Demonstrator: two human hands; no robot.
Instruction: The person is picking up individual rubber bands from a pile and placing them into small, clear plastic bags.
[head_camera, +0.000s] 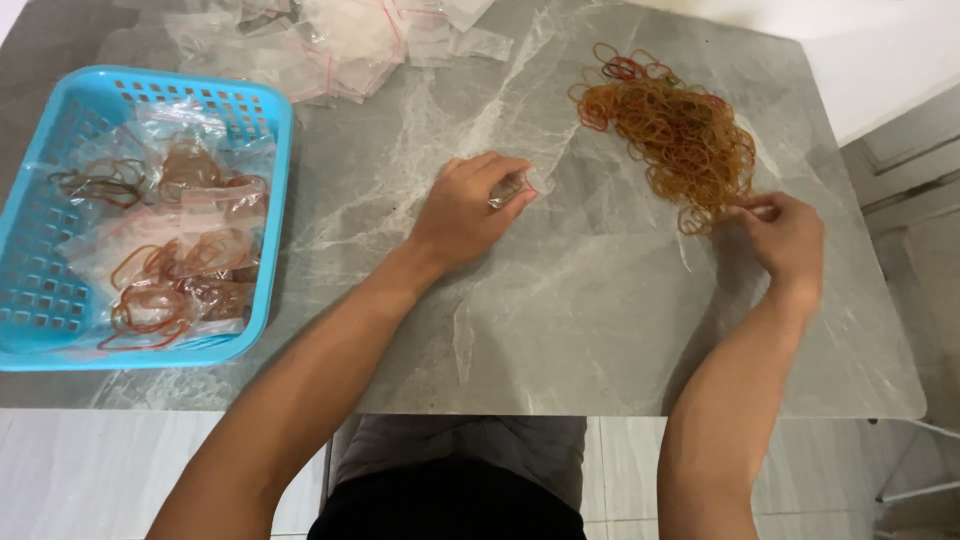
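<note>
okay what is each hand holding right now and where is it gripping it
The left hand pinches a small clear plastic bag by its edge, between thumb and fingers. The right hand pinches rubber bands at the near edge of the rubber band pile.

There are two hands: the left hand (465, 210) near the middle of the frame and the right hand (785, 238) at the right side. There is one small clear bag (520, 185) in the left hand's fingers. There is one big pile of rubber bands (670, 130) at the upper right, with far too many bands to count. There is one blue basket (40, 300) at the left. In it lie some filled bags (170, 250), maybe five or six, but they overlap and I cannot tell for sure. There is one heap of empty clear bags (340, 40) at the top, too jumbled to count. There is one grey table (560, 330).
</note>
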